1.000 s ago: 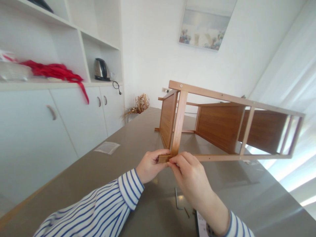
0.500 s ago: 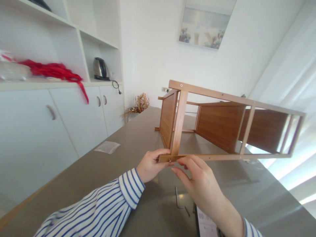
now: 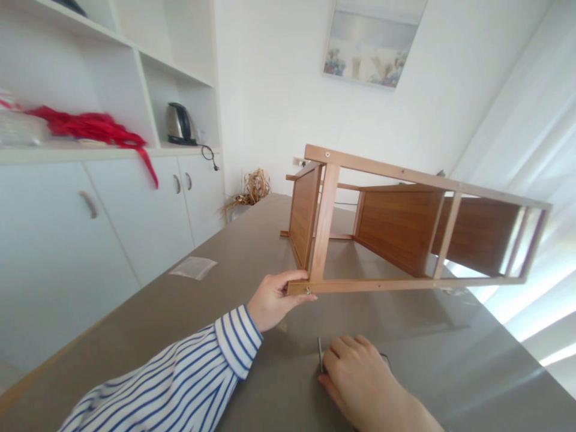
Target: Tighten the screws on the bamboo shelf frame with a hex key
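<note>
A wooden shelf frame [image 3: 324, 222] with slatted-look brown panels lies on its side on the table. My left hand [image 3: 273, 300] grips the near left end of its lower rail, thumb above and fingers below. A small metal screw head [image 3: 308, 291] shows in that rail end, close to my left fingertips. Lower down, my right hand [image 3: 360, 378] rests at the tabletop with curled fingers closed on a hex key [image 3: 320, 351]. Only the key's long arm shows; the rest is under the hand. A phone's dark edge [image 3: 386, 360] peeks out behind the right hand.
On the grey table [image 3: 252, 258] lies a clear plastic bag [image 3: 193, 267]. White cabinets [image 3: 135, 210] stand at the left, with a kettle [image 3: 180, 124] and red ribbon [image 3: 96, 128] on their shelf. Dried stalks [image 3: 256, 187] are behind the table's far end.
My right hand has left the screw at the rail and dropped to the tabletop, onto the hex key, covering most of the phone. My left hand keeps its hold.
</note>
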{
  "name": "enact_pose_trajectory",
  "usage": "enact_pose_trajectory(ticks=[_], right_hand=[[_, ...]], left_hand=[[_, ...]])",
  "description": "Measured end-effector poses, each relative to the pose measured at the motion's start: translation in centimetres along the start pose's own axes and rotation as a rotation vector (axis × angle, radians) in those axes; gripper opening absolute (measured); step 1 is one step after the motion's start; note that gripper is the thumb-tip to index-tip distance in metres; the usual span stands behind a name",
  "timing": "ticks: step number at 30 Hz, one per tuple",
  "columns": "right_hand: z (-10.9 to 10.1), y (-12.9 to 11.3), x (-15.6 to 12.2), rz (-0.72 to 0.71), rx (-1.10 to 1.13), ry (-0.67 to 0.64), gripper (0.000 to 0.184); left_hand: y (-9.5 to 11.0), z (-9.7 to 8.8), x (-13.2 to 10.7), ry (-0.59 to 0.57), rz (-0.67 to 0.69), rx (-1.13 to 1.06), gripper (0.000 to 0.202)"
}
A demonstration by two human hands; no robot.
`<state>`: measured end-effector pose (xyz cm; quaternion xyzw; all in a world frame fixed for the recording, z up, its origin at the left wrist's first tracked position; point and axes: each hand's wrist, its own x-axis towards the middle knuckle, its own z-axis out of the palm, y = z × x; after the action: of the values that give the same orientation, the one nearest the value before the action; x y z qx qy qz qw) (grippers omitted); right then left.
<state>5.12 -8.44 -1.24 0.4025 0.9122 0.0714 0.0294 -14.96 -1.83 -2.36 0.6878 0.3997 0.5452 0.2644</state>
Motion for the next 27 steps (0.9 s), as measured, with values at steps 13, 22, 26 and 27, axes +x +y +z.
enact_pose_trajectory(ticks=[13,22,26,27], right_hand=[[1.0,0.7,-0.2,-0.082,-0.073,0.203,0.014],[-1.2,1.8,-1.2,0.039,0.496,0.33,0.016],[-1.4,2.2,-1.3,0.031,0.668,0.413,0.015],[-1.5,2.3,-1.3,0.024,0.685,0.433,0.015]], left_hand=[[0.0,0.1,-0.1,-0.016,0.019,-0.105,0.029],[0.0,0.1,0.0,-0.009,0.024,-0.101,0.03],[-0.3,0.1,0.0,-0.008,0.032,-0.086,0.031],[-0.3,0.1,0.0,-0.012,0.029,-0.083,0.032]])
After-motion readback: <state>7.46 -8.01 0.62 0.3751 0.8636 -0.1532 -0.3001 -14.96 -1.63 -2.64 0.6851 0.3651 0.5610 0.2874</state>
